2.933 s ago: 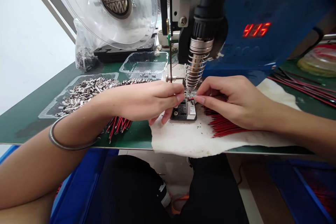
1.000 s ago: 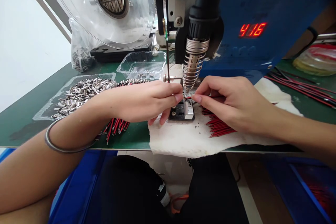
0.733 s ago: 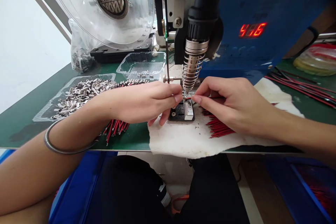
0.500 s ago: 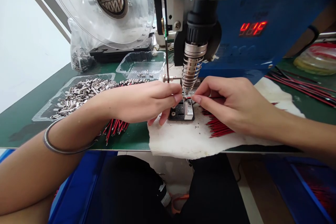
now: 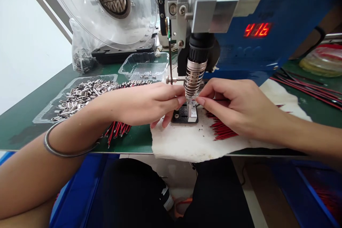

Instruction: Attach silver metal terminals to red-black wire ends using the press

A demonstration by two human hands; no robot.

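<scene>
My left hand (image 5: 145,102) and my right hand (image 5: 237,104) meet fingertip to fingertip over a small black and metal fixture (image 5: 186,114) on a white cloth (image 5: 195,142). Both pinch a small part with a thin red wire, mostly hidden under the machine's soldering head (image 5: 194,74), whose spring-wrapped tip is down between my fingers. A bundle of red wires (image 5: 223,130) lies under my right palm. More red wires (image 5: 119,128) lie under my left wrist, which wears a metal bangle (image 5: 66,148).
A heap of small metal terminals (image 5: 80,96) lies on clear plastic at left. A clear tray (image 5: 145,66) and a transparent reel (image 5: 107,5) stand behind. The blue machine body shows a red display (image 5: 258,29). Red and black cables (image 5: 307,89) lie at right.
The soldering head has come down onto the fixture between my fingertips, and its bracket is now in view. My hands have stayed in place, still pinching.
</scene>
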